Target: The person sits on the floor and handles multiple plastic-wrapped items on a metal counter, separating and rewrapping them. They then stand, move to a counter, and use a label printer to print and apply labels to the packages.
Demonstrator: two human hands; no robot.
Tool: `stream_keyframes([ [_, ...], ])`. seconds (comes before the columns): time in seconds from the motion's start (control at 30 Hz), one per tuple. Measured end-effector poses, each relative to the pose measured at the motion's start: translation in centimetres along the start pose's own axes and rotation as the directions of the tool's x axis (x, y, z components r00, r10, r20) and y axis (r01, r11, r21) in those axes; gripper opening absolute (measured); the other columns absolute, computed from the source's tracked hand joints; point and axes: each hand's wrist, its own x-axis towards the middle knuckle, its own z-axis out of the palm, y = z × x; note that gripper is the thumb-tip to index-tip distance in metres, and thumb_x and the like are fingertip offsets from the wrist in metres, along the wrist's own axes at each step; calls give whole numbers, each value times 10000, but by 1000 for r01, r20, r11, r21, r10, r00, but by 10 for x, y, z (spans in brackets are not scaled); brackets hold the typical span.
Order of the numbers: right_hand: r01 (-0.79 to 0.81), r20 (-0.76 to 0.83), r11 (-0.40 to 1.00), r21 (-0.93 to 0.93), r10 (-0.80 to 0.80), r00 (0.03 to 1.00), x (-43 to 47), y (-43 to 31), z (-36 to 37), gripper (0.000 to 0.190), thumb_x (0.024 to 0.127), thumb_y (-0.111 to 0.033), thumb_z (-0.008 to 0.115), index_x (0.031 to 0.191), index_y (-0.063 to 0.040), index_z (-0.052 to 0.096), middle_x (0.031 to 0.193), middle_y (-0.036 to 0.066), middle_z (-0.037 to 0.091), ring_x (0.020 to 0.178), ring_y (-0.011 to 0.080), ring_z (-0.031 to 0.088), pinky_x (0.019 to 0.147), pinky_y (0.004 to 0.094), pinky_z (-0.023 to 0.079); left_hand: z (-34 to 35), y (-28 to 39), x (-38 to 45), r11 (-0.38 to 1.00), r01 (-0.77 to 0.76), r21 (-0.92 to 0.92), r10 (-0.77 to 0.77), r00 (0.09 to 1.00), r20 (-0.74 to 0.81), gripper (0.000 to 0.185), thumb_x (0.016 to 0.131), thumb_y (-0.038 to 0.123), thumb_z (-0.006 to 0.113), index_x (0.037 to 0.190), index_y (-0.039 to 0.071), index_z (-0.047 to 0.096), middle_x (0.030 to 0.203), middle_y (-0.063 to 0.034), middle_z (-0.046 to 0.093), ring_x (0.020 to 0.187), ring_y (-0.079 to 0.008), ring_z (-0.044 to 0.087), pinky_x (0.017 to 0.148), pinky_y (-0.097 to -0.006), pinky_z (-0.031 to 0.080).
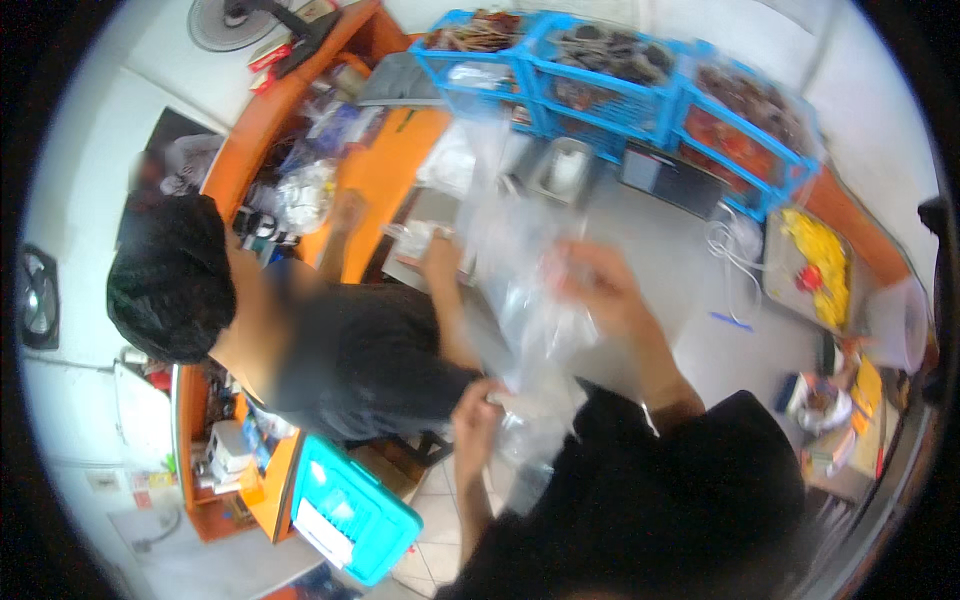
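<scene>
My right hand (596,277), blurred, has its fingers closed on a long clear plastic bag (517,300) above the grey table. Lower down, near the co-worker's sleeve, my left hand (480,412) grips the same plastic by its edge. The film spreads between both hands and reaches up towards the blue baskets. Several thin layers seem to overlap; whether it is one bag or more I cannot tell. Behind it lies the grey tabletop (645,247) with a metal container (562,171) holding something white.
A co-worker (367,360) in black stands at the left, one hand near a small plastic bag (416,238). Blue baskets (607,82) line the back. On the right are a tray (780,289) with yellow food, a white cable (720,247) and a plastic tub (900,322). A turquoise bin (360,502) stands below left.
</scene>
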Motion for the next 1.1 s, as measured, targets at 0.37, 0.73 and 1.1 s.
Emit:
stream_keyframes([
  [0.37, -159, -226, 822, -547, 38, 973, -321, -84, 76, 110, 869, -101, 666, 947, -25, 682, 863, 96, 692, 743, 191, 651, 679, 349, 501, 39, -14, -88, 933, 235, -272, -126, 923, 364, 286, 952, 219, 602, 1099, -22, 651, 902, -37, 656, 748, -100, 594, 612, -268, 473],
  [0.73, -725, -846, 460, -513, -129, 517, -573, -185, 55, 405, 977, -260, 529, 1269, 21, 525, 1075, 225, 651, 1090, 262, 606, 945, 347, 443, 61, 4, -201, 629, 734, -256, -141, 431, 891, 682, 875, 532, 582, 1278, -11, 487, 1092, -170, 617, 940, -261, 645, 817, -367, 541],
  [1.1, -224, -726, 974, -32, 131, 675, -723, -158, 4, 691, 924, -573, 519, 1147, 68, 644, 1163, 162, 642, 1046, 196, 589, 941, 334, 449, 216, 21, -302, 903, 319, 289, -265, -117, 957, 431, 767, 253, 813, 980, 64, 490, 819, -35, 564, 735, -131, 600, 612, -260, 471],
])
